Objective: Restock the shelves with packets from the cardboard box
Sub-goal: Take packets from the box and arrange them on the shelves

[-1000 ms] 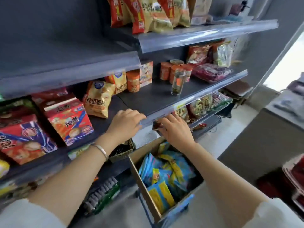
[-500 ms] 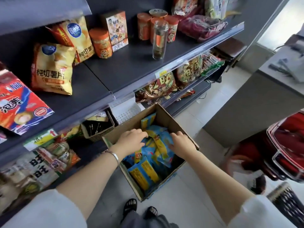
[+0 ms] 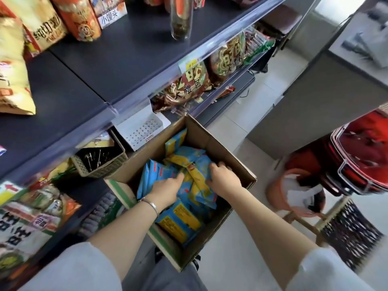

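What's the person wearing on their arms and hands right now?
No gloves on the left hand or right hand. A thin silver bangle circles the left wrist. The pale grey left sleeve and right sleeve end near the elbows; forearms bare.

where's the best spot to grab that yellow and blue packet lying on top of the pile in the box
Take the top packet by its two long side edges, coming straight down from above. It lies flat and slanted across the pile, so both edges are exposed, and the cardboard box walls would likely block a sideways approach.
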Motion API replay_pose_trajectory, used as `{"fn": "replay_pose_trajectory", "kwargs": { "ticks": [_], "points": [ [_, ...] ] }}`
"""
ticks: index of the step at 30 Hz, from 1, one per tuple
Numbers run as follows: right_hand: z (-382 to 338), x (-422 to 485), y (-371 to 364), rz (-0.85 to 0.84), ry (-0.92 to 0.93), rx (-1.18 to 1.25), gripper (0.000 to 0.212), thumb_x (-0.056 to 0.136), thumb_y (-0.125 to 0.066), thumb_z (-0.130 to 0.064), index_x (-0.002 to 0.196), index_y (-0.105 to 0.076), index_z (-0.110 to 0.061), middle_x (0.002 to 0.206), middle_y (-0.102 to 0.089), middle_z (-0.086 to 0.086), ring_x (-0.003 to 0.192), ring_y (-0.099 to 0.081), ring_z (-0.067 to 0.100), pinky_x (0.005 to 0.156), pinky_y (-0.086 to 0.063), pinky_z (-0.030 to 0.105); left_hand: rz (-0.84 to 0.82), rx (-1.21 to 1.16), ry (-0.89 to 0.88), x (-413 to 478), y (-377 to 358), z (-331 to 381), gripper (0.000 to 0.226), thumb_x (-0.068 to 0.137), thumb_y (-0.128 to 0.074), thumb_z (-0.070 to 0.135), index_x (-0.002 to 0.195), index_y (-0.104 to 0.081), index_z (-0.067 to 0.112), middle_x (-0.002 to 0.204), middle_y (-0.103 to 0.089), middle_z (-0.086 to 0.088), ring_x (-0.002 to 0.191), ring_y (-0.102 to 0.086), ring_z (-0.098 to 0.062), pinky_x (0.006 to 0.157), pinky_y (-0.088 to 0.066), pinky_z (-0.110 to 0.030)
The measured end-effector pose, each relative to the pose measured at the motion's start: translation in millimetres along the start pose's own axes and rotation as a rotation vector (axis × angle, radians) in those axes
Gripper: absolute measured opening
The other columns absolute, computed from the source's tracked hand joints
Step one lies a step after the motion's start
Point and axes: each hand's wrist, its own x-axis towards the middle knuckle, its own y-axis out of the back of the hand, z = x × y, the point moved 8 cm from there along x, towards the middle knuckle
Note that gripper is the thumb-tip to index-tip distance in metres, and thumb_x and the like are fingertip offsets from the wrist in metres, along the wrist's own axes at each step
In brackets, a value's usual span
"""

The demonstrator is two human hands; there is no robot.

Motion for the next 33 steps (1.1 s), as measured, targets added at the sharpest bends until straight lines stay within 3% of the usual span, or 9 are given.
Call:
{"fn": "replay_pose_trajectory", "kwargs": {
  "ticks": [5,8,10,14,19,21,26,30,33],
  "points": [
    [-4.6,12.4,-3.8,0.033,-0.093,0.001,0.081,0.086,-0.061,-0.048,0.148,-0.019,-0.017,0.133,-0.043,0.013,0.12,-0.044,0.037,0.091,-0.044,0.045,-0.021,-0.038,-0.034,-4.3,11.2,-9.9,0.043,0.087,-0.062,0.026,0.122,-0.039,0.018,0.113,-0.059,-0.009,0.103,-0.059,-0.033,0.07,-0.044,-0.037],
    [-8.7,13.4,1.9,0.066,-0.155,0.001,0.087,0.079,-0.07,-0.045,0.145,-0.024,-0.013,0.131,-0.042,0.013,0.119,-0.045,0.036,0.093,-0.042,0.045,0.064,-0.059,-0.036,-14.5,40.9,-19.2,0.031,0.09,-0.059,0.029,0.114,-0.041,0.018,0.093,-0.057,-0.004,0.095,-0.06,-0.03,0.062,-0.04,-0.034],
    [-12.2,12.1,7.1,0.09,-0.177,0.049,0.074,0.079,-0.073,-0.037,0.136,-0.035,-0.009,0.128,-0.043,0.013,0.117,-0.047,0.035,0.088,-0.046,0.044,0.108,-0.048,-0.026,-21.4,59.9,-26.2,0.03,0.092,-0.057,0.031,0.115,-0.04,0.02,0.081,-0.054,-0.002,0.088,-0.061,-0.03,0.058,-0.04,-0.033],
    [-18.6,8.9,20.8,0.09,-0.146,0.156,0.03,0.089,-0.058,-0.023,0.116,-0.05,-0.011,0.119,-0.048,0.012,0.107,-0.055,0.036,0.072,-0.044,0.037,0.169,-0.012,-0.011,-32.8,86.4,-36.5,0.028,0.089,-0.059,0.033,0.108,-0.042,0.02,0.101,-0.063,-0.006,0.096,-0.061,-0.031,0.061,-0.036,-0.031],
    [-21.0,-7.7,60.2,0.1,-0.083,0.118,0.025,0.086,-0.052,-0.019,0.111,-0.05,-0.023,0.109,-0.06,0.004,0.1,-0.06,0.028,0.065,-0.043,0.031,0.21,-0.132,0.038,-50.0,116.0,-46.0,0.023,0.086,-0.061,0.031,0.089,-0.039,0.025,0.089,-0.052,0.001,0.098,-0.059,-0.027,0.065,-0.041,-0.033],
    [-26.0,-15.9,83.8,0.145,-0.039,0.093,0.028,0.088,-0.052,-0.023,0.115,-0.05,-0.026,0.109,-0.062,0.004,0.099,-0.06,0.027,0.066,-0.044,0.03,0.256,-0.18,0.082,-63.7,135.3,-52.7,0.023,0.085,-0.061,0.033,0.104,-0.049,0.028,0.105,-0.059,0.001,0.108,-0.058,-0.025,0.073,-0.045,-0.034],
    [-60.2,-45.8,160.5,0.327,0.12,0.175,0.039,0.089,-0.055,-0.03,0.128,-0.046,-0.03,0.116,-0.061,0.005,0.104,-0.059,0.029,0.071,-0.047,0.034,0.53,-0.416,0.199,-126.5,198.5,-74.6,0.053,0.083,-0.065,0.03,0.132,-0.047,0.026,0.132,-0.055,-0.005,0.118,-0.053,-0.026,0.089,-0.045,-0.033],
    [-106.5,-86.5,225.8,0.492,0.32,0.277,0.032,0.09,-0.058,-0.032,0.119,-0.05,-0.023,0.103,-0.063,0.005,0.094,-0.061,0.03,0.072,-0.048,0.036,0.798,-0.6,0.255,-204.3,244.9,-94.7,0.038,0.078,-0.07,0.021,0.114,-0.059,0.023,0.108,-0.065,-0.003,0.104,-0.061,-0.027,0.083,-0.05,-0.038],
    [-145.2,-123.0,262.3,0.579,0.518,0.414,0.024,0.09,-0.06,-0.03,0.106,-0.05,-0.016,0.089,-0.061,0.004,0.08,-0.06,0.028,0.065,-0.048,0.038,1.011,-0.692,0.225,-271.7,272.4,-101.6,0.029,0.076,-0.071,0.01,0.103,-0.062,0.019,0.093,-0.063,-0.001,0.09,-0.061,-0.023,0.072,-0.046,-0.03]
  ]
}}
